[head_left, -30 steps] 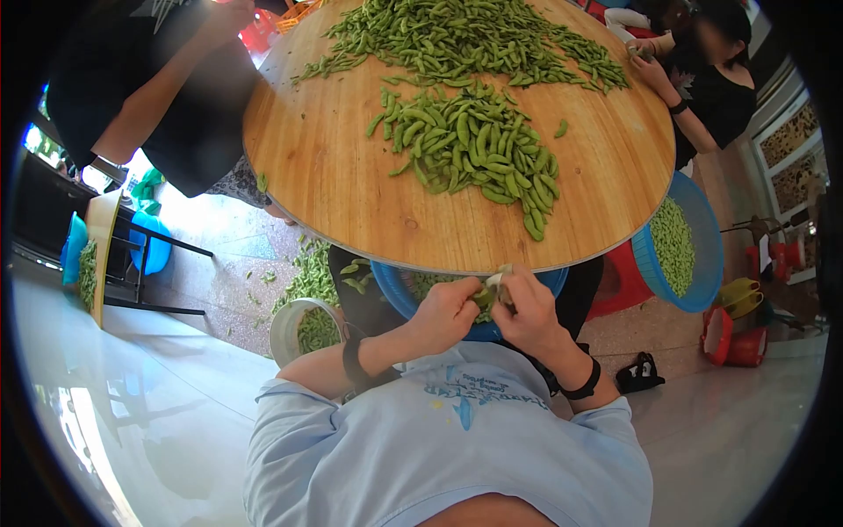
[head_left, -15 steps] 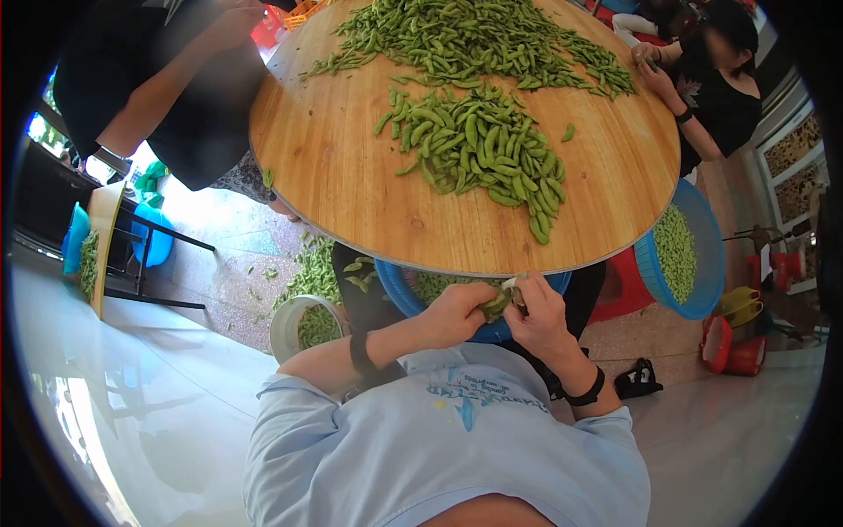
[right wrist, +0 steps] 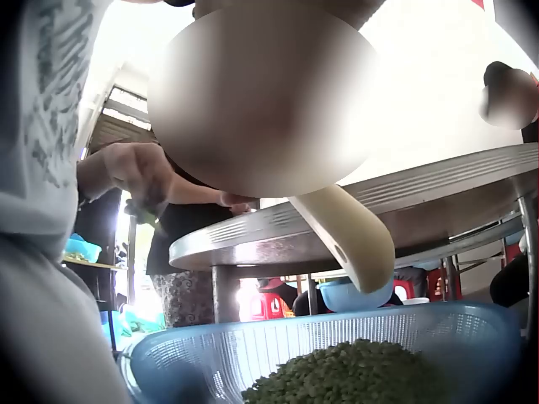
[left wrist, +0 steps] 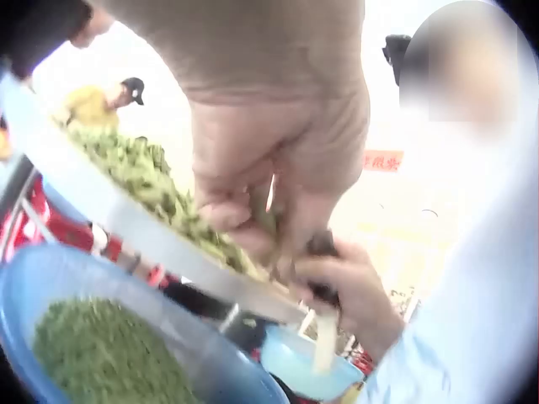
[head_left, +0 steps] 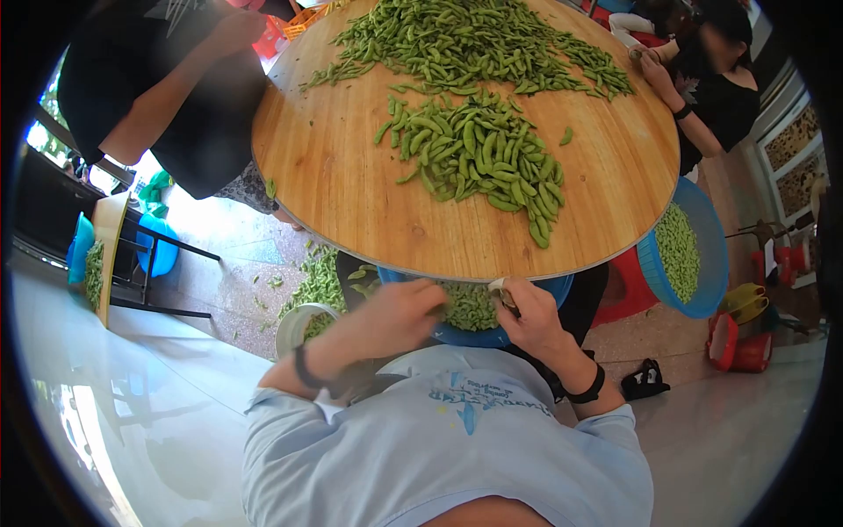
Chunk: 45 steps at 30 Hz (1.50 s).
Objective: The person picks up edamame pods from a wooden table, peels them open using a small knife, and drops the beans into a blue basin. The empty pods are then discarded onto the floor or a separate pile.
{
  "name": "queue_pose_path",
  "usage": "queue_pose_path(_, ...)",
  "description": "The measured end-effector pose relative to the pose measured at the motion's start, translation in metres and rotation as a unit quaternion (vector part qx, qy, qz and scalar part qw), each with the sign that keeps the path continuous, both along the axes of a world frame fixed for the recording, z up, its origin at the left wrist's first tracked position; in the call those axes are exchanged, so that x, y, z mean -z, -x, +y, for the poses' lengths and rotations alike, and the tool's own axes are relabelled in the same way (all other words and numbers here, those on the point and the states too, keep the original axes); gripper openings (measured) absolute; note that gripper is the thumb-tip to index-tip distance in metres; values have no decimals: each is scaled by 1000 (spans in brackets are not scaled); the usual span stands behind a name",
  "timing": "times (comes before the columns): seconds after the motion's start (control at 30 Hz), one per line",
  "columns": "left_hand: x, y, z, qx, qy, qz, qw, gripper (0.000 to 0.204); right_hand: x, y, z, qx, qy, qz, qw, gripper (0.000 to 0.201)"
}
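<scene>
Apparently pinched between bent fingers of the left hand (head_left: 399, 316): a blurred green pod (right wrist: 145, 215), near the blue basket (right wrist: 210, 349). Best to drop it, if spent, clear of the beans (right wrist: 345, 374), keeping the pale tool (right wrist: 354, 244) steady in the right hand's (head_left: 534, 321) curled grip.

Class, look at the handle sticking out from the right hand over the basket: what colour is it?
Cream; the right wrist view shows the handle best.
</scene>
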<state>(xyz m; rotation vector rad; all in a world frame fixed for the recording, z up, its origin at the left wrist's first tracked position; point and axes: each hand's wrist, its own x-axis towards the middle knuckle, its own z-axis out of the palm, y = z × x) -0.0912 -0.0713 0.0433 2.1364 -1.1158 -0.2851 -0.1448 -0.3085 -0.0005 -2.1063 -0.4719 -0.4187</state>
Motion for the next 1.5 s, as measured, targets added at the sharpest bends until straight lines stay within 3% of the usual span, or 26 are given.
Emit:
queue_pose_path(0.07,-19,-5,33,-15,-274,-11,961,19,2,-3,-5,-40,26,1,999,22)
queue_pose_path(0.1,-21,-12,40,-16,-276,-13,961,19,5,-4,-4,-40,24,-1,999,22)
queue_pose_path(0.17,-20,-31,46,-63,-229,-103,966,18,12,-5,-1,-55,26,-47,997,22)
queue_pose_path(0.23,-9,-62,36,-162,-133,-127,970,19,9,-5,2,-59,33,-56,996,22)
queue_pose_path(0.37,4,-115,-1,-109,-6,-209,972,21,5,-3,2,-50,55,-18,997,21)
queue_pose_path(0.53,31,-157,-17,-113,-72,-216,967,24,-4,1,1,-69,-6,45,997,26)
queue_pose_path(0.6,33,-158,-17,-112,-75,-231,963,26,-4,1,0,-71,-37,51,995,30)
queue_pose_path(0.67,18,-141,-19,-126,30,-225,966,29,0,0,-4,-94,-106,98,985,35)
queue_pose_path(0.7,15,-133,-21,-118,27,-225,967,29,-2,1,-3,-87,-112,98,985,35)
queue_pose_path(0.77,11,-119,-28,-147,133,-111,974,26,-13,-3,-2,-83,-323,267,904,35)
queue_pose_path(0.8,11,-108,-33,-139,134,-111,975,26,-11,-6,-4,-93,-342,254,900,38)
queue_pose_path(0.83,13,-96,-38,-130,199,50,970,24,-13,-9,-5,-87,-344,251,901,38)
queue_pose_path(0.87,14,-84,-43,-118,255,211,936,23,-16,-12,-4,-95,-394,260,876,40)
queue_pose_path(0.9,11,-73,-46,-113,253,215,936,23,-17,-13,-3,-102,-444,269,849,43)
queue_pose_path(0.97,3,-52,-51,-94,232,380,890,23,-20,-13,2,-105,-469,290,828,43)
queue_pose_path(1.0,4,-45,-55,-93,240,402,879,21,-21,-14,3,-114,-491,310,806,43)
queue_pose_path(1.03,4,-43,-56,-92,239,404,878,21,-21,-14,1,-112,-492,311,805,43)
queue_pose_path(1.1,5,-41,-56,-76,237,439,864,18,-20,-13,-2,-175,-549,351,738,43)
queue_pose_path(1.33,14,-39,-56,-80,212,409,884,15,-24,-9,0,-157,-530,349,757,40)
queue_pose_path(1.43,19,-33,-58,-88,251,381,886,15,-24,-9,2,-153,-531,348,758,36)
queue_pose_path(1.5,23,-31,-60,-98,256,280,920,14,-24,-9,2,-107,-520,359,767,31)
